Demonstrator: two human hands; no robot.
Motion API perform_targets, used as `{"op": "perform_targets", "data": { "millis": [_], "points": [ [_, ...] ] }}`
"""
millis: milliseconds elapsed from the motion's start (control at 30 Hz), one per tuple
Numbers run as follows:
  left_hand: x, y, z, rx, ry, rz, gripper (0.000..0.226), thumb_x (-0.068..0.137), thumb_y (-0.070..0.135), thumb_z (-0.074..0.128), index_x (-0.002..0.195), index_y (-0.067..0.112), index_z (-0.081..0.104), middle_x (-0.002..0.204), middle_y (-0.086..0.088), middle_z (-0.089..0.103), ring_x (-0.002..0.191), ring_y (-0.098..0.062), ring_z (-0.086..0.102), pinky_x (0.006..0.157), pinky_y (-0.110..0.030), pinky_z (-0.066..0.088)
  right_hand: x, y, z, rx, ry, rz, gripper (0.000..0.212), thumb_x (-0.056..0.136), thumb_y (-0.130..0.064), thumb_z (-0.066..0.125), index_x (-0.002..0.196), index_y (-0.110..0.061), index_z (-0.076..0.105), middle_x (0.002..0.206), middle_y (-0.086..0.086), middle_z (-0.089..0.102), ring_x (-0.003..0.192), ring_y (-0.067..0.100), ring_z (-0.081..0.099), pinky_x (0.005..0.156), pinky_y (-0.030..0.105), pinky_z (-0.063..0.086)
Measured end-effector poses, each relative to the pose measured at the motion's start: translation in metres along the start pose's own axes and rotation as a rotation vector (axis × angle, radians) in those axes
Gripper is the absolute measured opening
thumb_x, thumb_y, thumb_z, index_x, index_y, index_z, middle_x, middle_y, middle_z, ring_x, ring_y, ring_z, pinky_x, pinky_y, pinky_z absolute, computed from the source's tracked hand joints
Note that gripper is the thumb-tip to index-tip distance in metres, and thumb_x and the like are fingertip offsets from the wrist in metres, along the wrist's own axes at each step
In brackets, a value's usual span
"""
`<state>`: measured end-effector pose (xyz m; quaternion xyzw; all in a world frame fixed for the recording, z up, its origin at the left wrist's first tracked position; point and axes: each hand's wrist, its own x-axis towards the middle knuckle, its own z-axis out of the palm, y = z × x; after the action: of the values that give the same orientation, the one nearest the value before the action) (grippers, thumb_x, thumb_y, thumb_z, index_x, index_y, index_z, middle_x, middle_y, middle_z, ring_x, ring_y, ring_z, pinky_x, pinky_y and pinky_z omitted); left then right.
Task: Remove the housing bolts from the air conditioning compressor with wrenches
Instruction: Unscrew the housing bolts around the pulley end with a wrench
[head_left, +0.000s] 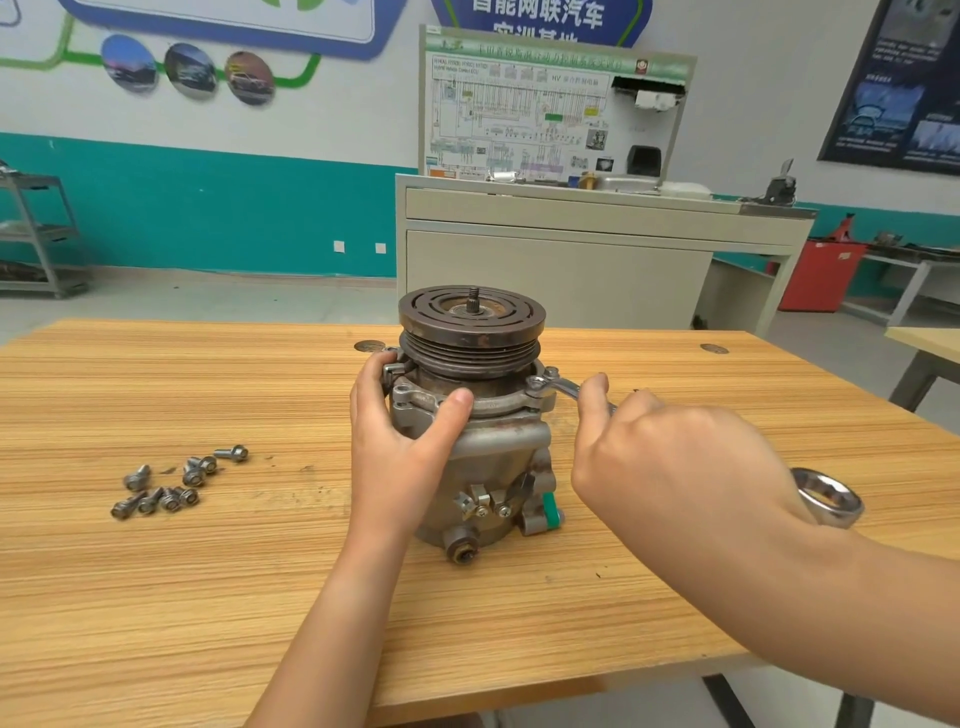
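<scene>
Steadying the compressor (478, 447) mid-table, your left hand (400, 441) wraps its housing while your right hand (670, 457) grips the wrench (565, 387) on a right-side bolt (536, 383). Next, I reckon: crank it loose, steady pressure.

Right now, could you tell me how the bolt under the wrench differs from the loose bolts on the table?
The bolt under the wrench stands seated in the compressor's flange; the loose bolts lie on their sides on the table. The wrench, held by the right hand, covers the seated bolt's head; the loose bolts are untouched, shafts showing. It is one; they are a group. Both are metal bolts.
</scene>
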<state>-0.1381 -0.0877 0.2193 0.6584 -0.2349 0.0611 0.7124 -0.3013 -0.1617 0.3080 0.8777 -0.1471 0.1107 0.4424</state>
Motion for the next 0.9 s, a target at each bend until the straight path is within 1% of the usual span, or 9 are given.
{"op": "perform_targets", "data": {
  "millis": [133,200,233,333,400,500,633,767,900],
  "points": [
    [0.000,0.000,-0.001,0.002,-0.011,-0.005,0.075,0.065,0.051,0.064,0.133,0.028,0.042,0.134,0.004,0.049,0.124,-0.015,0.046,0.105,-0.043,0.040,-0.002,0.005,0.004,0.000,-0.101,-0.103,0.054,0.058,0.010,0.036,0.098,0.000,0.071,0.035,0.008,0.030,0.027,0.012,0.014,0.042,0.012,0.001],
    [0.000,0.001,-0.001,0.006,-0.021,-0.009,0.076,0.065,0.052,0.064,0.134,0.028,0.041,0.135,0.004,0.049,0.125,-0.015,0.046,0.105,-0.043,0.041,0.006,0.011,0.012,-0.010,-0.106,-0.202,0.055,0.078,0.009,0.035,0.133,0.006,0.040,0.050,0.008,0.023,0.037,0.013,0.016,0.035,0.010,0.009],
    [0.000,0.001,-0.002,0.007,-0.023,-0.010,0.076,0.066,0.052,0.064,0.134,0.029,0.041,0.135,0.004,0.048,0.125,-0.014,0.046,0.105,-0.043,0.041,0.014,0.021,0.017,0.058,-0.074,-0.178,0.053,0.087,0.003,0.034,0.139,-0.003,0.028,0.056,0.007,0.026,0.041,0.015,0.024,0.032,0.015,0.017],
    [-0.001,0.002,-0.002,0.015,-0.020,-0.008,0.074,0.066,0.052,0.064,0.133,0.029,0.041,0.134,0.006,0.048,0.124,-0.012,0.045,0.105,-0.041,0.040,0.038,0.050,0.023,0.204,0.001,-0.059,0.034,0.097,-0.024,0.034,0.130,-0.032,0.038,0.067,-0.003,0.046,0.061,0.021,0.046,0.041,0.021,0.022],
    [-0.001,0.003,-0.002,0.017,-0.018,-0.008,0.073,0.069,0.050,0.067,0.134,0.029,0.041,0.134,0.006,0.048,0.124,-0.012,0.045,0.106,-0.041,0.039,0.049,0.055,0.040,0.189,0.055,-0.075,0.033,0.099,-0.029,0.031,0.129,-0.037,0.038,0.071,-0.005,0.052,0.065,0.021,0.051,0.041,0.021,0.023],
    [-0.001,0.003,-0.002,0.018,-0.024,-0.006,0.066,0.078,0.041,0.072,0.134,0.028,0.041,0.134,0.004,0.048,0.125,-0.014,0.045,0.105,-0.043,0.040,0.073,0.053,0.063,0.161,0.083,-0.065,0.029,0.099,-0.024,0.035,0.126,-0.031,0.042,0.078,-0.004,0.059,0.062,0.020,0.051,0.041,0.021,0.025],
    [-0.002,0.005,-0.002,-0.017,-0.035,-0.039,0.074,0.067,0.051,0.066,0.134,0.031,0.041,0.135,0.006,0.048,0.125,-0.014,0.045,0.106,-0.043,0.040,0.097,0.031,0.094,0.258,0.124,-0.096,0.016,0.099,-0.020,0.036,0.106,-0.017,0.050,0.073,-0.002,0.051,0.069,0.022,0.056,0.051,0.028,0.036],
    [-0.003,0.006,-0.002,-0.033,-0.033,-0.048,0.075,0.065,0.051,0.065,0.134,0.032,0.040,0.136,0.007,0.047,0.126,-0.013,0.044,0.106,-0.043,0.039,0.093,0.023,0.115,0.370,0.218,-0.049,0.034,0.101,-0.033,0.026,0.106,-0.012,0.052,0.091,0.003,0.065,0.080,0.026,0.062,0.058,0.031,0.037],
    [-0.003,0.005,-0.001,-0.033,-0.031,-0.048,0.075,0.066,0.051,0.065,0.134,0.032,0.040,0.136,0.006,0.047,0.126,-0.014,0.044,0.106,-0.044,0.039,0.063,0.038,0.105,0.852,0.410,0.172,0.031,0.097,-0.027,0.040,0.104,-0.001,0.055,0.057,0.005,0.051,0.051,0.034,0.055,0.045,0.029,0.033]
  ]
}}
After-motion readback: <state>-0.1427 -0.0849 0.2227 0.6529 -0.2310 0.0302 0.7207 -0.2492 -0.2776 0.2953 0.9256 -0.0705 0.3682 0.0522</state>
